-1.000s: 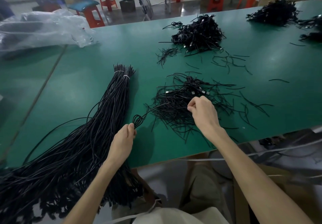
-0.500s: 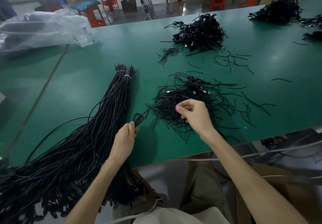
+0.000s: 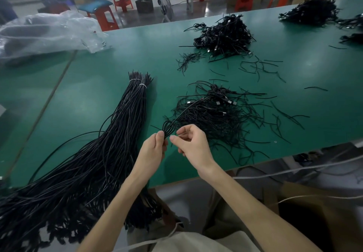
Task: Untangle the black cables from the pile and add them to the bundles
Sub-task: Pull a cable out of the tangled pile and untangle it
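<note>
A tangled pile of black cables (image 3: 214,118) lies on the green table in front of me. To its left stretches a long bundle of straightened black cables (image 3: 117,134), tied with white bands at the far end and spilling over the near table edge. My left hand (image 3: 152,153) pinches a looped black cable (image 3: 169,129) that still trails back into the pile. Just to the right, my right hand (image 3: 193,145) has curled fingers, thumb and forefinger close together beside the loop; I cannot tell whether they hold a strand.
A second cable heap (image 3: 224,35) sits farther back, and a third heap (image 3: 312,12) at the far right. Loose strands (image 3: 259,67) are scattered between. A clear plastic bag (image 3: 45,33) lies at the far left. The green table (image 3: 98,98) ends just below my hands.
My right hand has left the pile and moved left and toward me, close to my left hand. The left hand still holds the looped cable, slightly raised.
</note>
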A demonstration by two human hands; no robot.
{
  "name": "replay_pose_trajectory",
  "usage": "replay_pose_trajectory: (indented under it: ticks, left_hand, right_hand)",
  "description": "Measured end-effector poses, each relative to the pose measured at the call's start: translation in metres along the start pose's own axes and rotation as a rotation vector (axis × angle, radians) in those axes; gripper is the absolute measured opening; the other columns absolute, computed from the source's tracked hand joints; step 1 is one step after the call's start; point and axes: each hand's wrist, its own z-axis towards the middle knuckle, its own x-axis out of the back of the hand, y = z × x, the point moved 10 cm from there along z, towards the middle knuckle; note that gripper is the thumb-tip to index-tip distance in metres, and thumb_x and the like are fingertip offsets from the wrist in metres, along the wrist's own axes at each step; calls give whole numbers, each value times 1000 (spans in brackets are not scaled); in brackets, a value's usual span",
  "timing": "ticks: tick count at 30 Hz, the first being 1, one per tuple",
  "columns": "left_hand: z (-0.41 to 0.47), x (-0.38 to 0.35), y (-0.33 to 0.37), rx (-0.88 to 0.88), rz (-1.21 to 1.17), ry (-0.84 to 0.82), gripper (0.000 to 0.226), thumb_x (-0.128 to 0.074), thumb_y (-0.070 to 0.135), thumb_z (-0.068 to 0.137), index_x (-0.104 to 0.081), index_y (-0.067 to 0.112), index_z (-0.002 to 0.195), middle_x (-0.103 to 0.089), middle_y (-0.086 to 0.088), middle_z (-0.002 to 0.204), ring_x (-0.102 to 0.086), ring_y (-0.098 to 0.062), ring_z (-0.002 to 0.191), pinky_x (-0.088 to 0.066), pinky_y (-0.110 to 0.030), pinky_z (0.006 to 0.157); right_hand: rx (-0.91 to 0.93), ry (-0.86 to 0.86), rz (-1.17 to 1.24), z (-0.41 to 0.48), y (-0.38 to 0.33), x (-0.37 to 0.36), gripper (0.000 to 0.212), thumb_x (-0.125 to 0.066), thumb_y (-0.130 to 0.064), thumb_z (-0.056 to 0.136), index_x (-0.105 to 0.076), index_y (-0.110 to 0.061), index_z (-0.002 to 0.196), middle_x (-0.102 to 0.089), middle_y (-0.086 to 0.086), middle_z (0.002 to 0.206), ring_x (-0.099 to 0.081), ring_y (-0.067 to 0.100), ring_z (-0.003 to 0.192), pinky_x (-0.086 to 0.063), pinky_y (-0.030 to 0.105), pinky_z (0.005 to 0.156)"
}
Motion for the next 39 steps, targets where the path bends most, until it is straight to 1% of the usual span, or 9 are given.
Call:
replay_pose_trajectory:
  ticks: [6,9,13,18,23,27,29,32,39]
  left_hand:
    - [-2,4,-2,23,-40,3,43,-38,31,112,-49,14,74,-40,14,50,-31,-4,45,-28,-19,43]
    - [-1,7,0,22,-75,-28,42,-40,28,112,-45,15,72,-36,13,52,-27,-7,46,-25,-20,43]
    - [-6,5,7,25,-84,-159,41,-40,28,112,-45,15,73,-30,10,56,-23,-11,50,-22,-25,47]
    - [-18,-1,17,18,-76,-302,37,-40,30,111,-47,11,80,-26,6,61,-22,-12,53,-27,-23,48]
    - [-18,4,15,32,-92,-279,35,-41,25,111,-52,10,82,-29,7,58,-24,-11,51,-27,-23,47]
    - [-15,8,6,53,-140,-229,33,-41,26,111,-55,11,85,-28,10,56,-22,-13,51,-24,-25,47]
    - [-15,10,4,70,-193,-200,33,-45,33,108,-64,17,85,-27,10,55,-21,-12,49,-22,-27,48]
    - [-15,9,5,82,-230,-163,39,-51,43,94,-51,26,59,-26,6,55,-19,-13,48,-20,-26,45]
    - [-16,3,5,68,-325,-124,36,-48,38,92,-45,21,60,-27,7,52,-22,-10,43,-24,-20,41]
  right_hand:
    - [-17,-45,10,-3,2,-4,27,-80,-23,88,-59,-16,104,-66,3,86,-63,7,63,-48,18,58]
    - [-55,-193,89,-1,1,-12,38,-82,-22,87,-57,-18,115,-67,3,93,-65,10,75,-51,25,67]
    - [-70,-437,204,1,-12,-22,55,-85,-22,83,-64,-37,131,-57,4,119,-60,15,98,-51,33,83]
    - [-29,-655,258,-5,-23,-45,56,-81,-11,87,-63,-31,137,-59,4,98,-49,19,91,-43,30,80]
    - [0,-599,172,-4,-19,-44,42,-82,-8,86,-71,-15,125,-72,4,105,-64,13,98,-52,24,88]
    - [168,-448,-93,-3,-26,-32,36,-84,-22,86,-74,-24,121,-71,2,116,-67,13,104,-53,30,98]
    - [203,-392,-159,-5,-26,-28,35,-83,-26,86,-74,-26,120,-64,-1,118,-65,13,105,-50,24,95]
    - [273,-318,-185,-6,-30,-24,27,-82,-22,87,-74,-15,112,-62,-1,109,-65,14,98,-48,20,85]
    - [372,-186,-235,-10,-47,-19,7,-78,-4,86,-73,-6,90,-67,5,90,-64,19,86,-53,35,81]
